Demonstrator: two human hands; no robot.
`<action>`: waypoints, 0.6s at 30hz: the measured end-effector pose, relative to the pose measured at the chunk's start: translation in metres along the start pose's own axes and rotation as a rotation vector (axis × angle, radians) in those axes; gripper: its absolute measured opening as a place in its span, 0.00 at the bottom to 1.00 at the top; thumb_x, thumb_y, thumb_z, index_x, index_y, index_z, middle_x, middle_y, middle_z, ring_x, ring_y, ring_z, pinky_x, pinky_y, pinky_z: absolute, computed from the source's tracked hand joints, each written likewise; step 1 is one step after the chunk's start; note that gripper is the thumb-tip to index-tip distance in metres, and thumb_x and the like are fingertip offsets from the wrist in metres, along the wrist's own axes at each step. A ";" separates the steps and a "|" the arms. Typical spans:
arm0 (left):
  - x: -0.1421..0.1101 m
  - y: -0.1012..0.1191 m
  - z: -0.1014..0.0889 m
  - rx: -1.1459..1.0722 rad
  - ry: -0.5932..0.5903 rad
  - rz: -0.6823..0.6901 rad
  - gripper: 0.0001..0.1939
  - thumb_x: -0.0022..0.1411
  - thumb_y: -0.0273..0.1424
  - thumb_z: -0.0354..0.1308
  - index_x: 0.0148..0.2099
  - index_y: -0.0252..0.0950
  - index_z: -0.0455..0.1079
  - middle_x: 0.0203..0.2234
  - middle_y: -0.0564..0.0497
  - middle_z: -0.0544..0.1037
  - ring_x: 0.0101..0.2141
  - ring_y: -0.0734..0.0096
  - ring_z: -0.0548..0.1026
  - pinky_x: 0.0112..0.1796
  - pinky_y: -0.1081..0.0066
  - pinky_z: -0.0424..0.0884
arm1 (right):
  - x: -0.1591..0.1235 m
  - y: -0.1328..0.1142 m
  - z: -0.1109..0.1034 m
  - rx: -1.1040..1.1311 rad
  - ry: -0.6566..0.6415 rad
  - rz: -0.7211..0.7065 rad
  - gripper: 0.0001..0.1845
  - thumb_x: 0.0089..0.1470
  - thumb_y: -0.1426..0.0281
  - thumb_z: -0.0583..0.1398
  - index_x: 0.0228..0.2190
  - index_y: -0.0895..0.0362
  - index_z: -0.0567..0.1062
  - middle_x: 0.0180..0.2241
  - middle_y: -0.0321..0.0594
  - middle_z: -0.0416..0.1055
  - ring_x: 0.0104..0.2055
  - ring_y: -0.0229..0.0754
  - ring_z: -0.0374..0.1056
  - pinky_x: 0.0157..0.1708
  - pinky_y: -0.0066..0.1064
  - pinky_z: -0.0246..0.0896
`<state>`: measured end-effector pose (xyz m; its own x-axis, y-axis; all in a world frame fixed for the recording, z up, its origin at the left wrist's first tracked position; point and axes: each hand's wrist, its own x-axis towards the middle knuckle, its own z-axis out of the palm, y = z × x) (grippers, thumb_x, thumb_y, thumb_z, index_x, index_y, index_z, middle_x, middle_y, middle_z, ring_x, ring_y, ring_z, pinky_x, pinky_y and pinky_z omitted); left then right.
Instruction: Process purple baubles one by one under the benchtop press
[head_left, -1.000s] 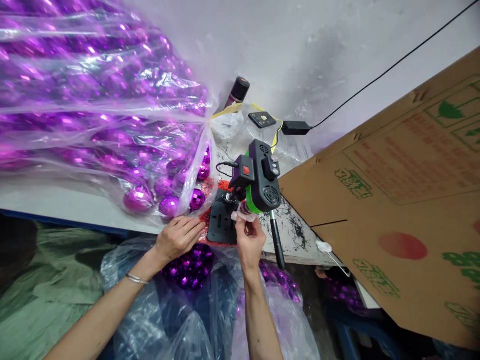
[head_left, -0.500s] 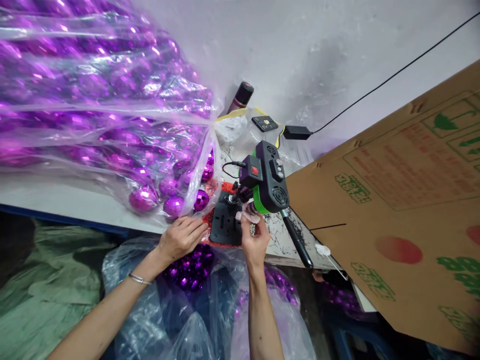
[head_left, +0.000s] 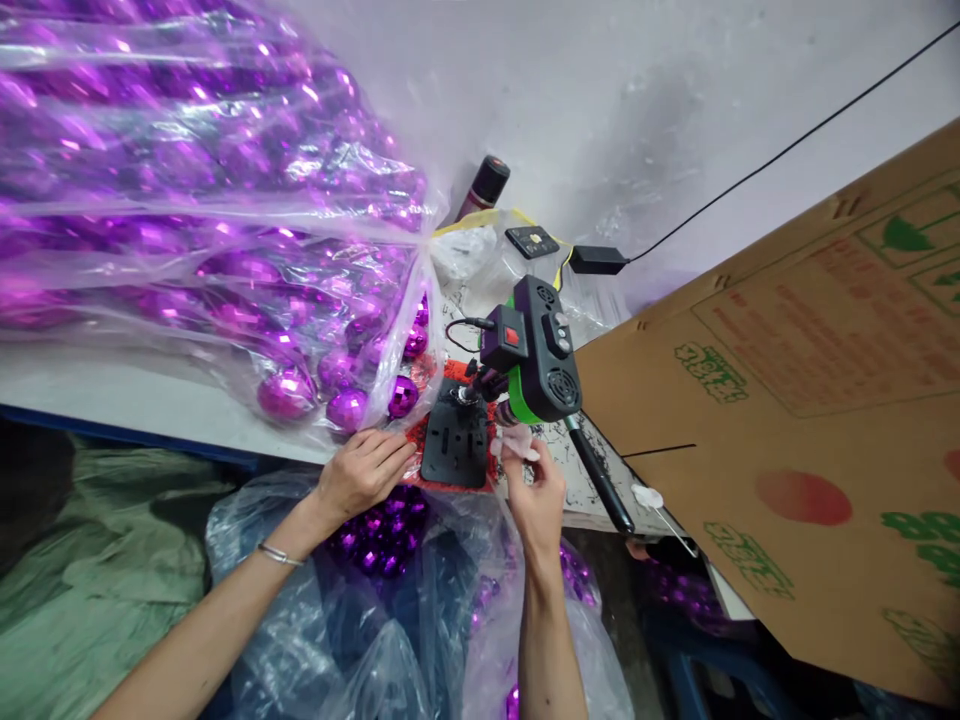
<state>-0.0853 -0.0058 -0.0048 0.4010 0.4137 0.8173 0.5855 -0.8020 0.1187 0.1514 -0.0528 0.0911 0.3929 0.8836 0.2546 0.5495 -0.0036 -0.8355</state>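
Observation:
At the table's front edge lies my left hand (head_left: 364, 470), fingers stretched out together, their tips at the red mat (head_left: 412, 445). My right hand (head_left: 538, 500) pinches a crumpled pale pink wad, like tissue or thin cloth (head_left: 516, 442), between thumb and fingers. The wad sits just below a black and green machine (head_left: 551, 350) with a red switch and a black lever handle (head_left: 600, 480). The machine stands on a slotted black base plate (head_left: 454, 455). A purple mirrored ball (head_left: 382, 540) shows below my left hand, partly hidden by it.
A big clear bag (head_left: 225, 200) of shiny purple balls fills the left of the table. A cardboard box (head_left: 787, 400) leans in from the right. Behind the machine are a spray can (head_left: 484, 185), a black remote-like pad (head_left: 531, 241) and a power adapter (head_left: 598, 260).
My right hand has moved right and slightly away from the machine's underside with the wad. The lever handle has swung outward to the right. My left hand stays in place.

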 end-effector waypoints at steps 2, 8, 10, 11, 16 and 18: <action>0.001 0.001 0.000 0.003 0.008 -0.011 0.10 0.75 0.24 0.61 0.50 0.39 0.83 0.39 0.48 0.90 0.40 0.65 0.85 0.45 0.65 0.75 | 0.007 -0.006 0.005 0.031 -0.030 -0.035 0.19 0.60 0.51 0.65 0.39 0.54 0.82 0.37 0.41 0.84 0.40 0.44 0.77 0.44 0.35 0.71; 0.005 0.002 -0.002 0.023 0.024 0.006 0.10 0.76 0.23 0.60 0.48 0.37 0.83 0.38 0.48 0.89 0.39 0.65 0.85 0.45 0.65 0.75 | 0.016 -0.011 0.038 0.035 0.054 -0.010 0.25 0.58 0.45 0.65 0.33 0.55 0.81 0.27 0.39 0.80 0.29 0.42 0.72 0.34 0.34 0.68; 0.007 0.002 -0.004 0.045 0.023 0.023 0.10 0.76 0.23 0.60 0.47 0.37 0.82 0.38 0.48 0.89 0.39 0.65 0.85 0.45 0.65 0.75 | 0.014 -0.013 0.042 0.003 0.127 0.001 0.23 0.57 0.46 0.65 0.31 0.54 0.80 0.26 0.40 0.81 0.29 0.43 0.72 0.35 0.34 0.67; 0.007 0.002 -0.004 0.050 0.016 0.033 0.10 0.77 0.23 0.59 0.46 0.37 0.82 0.38 0.48 0.89 0.39 0.65 0.85 0.45 0.65 0.75 | 0.012 -0.014 0.042 -0.014 0.152 0.009 0.23 0.57 0.47 0.65 0.31 0.54 0.80 0.27 0.40 0.81 0.30 0.43 0.73 0.35 0.35 0.67; 0.003 0.000 -0.003 0.033 -0.024 0.017 0.10 0.76 0.23 0.60 0.47 0.38 0.82 0.38 0.49 0.90 0.40 0.65 0.86 0.46 0.65 0.75 | 0.008 -0.013 0.028 -0.115 0.054 0.089 0.21 0.55 0.49 0.66 0.31 0.54 0.82 0.27 0.41 0.82 0.30 0.45 0.75 0.34 0.35 0.66; 0.000 0.000 -0.001 -0.007 -0.030 -0.014 0.09 0.74 0.22 0.62 0.48 0.39 0.83 0.39 0.49 0.90 0.41 0.65 0.86 0.46 0.65 0.76 | 0.004 -0.007 0.018 -0.130 -0.080 0.130 0.21 0.53 0.48 0.67 0.29 0.54 0.82 0.25 0.40 0.82 0.29 0.46 0.76 0.32 0.34 0.66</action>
<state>-0.0859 -0.0066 -0.0039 0.4135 0.4378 0.7984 0.5864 -0.7988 0.1344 0.1362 -0.0404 0.0892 0.4095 0.9063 0.1046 0.5908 -0.1760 -0.7874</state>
